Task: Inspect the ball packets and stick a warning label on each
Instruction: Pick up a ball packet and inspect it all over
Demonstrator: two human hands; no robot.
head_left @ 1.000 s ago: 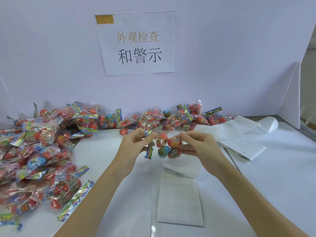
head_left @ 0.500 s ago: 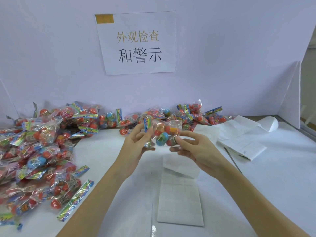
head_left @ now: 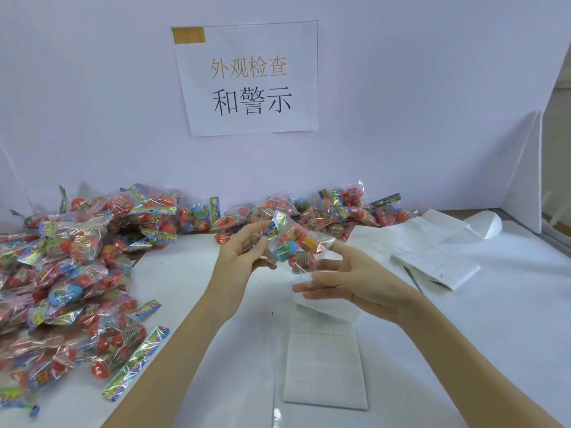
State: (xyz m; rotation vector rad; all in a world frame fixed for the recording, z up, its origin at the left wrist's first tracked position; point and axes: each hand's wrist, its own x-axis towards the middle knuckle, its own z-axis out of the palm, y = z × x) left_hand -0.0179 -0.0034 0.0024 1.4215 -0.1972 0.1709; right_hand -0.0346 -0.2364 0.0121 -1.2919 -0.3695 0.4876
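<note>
packets left of label sheet.

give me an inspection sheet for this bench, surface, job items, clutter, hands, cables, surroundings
Surface: white table, mostly covered at left.
Job's things: held ball packet above the table; label sheet flat in front; packet heap at left, a row along the back wall.
Clutter: spent backing sheets at right.
Grippers: left hand pinches the packet's header end; right hand open, fingers spread by the packet.
Cables: nothing seen.
Surroundings: wall sign, white partition.
</note>
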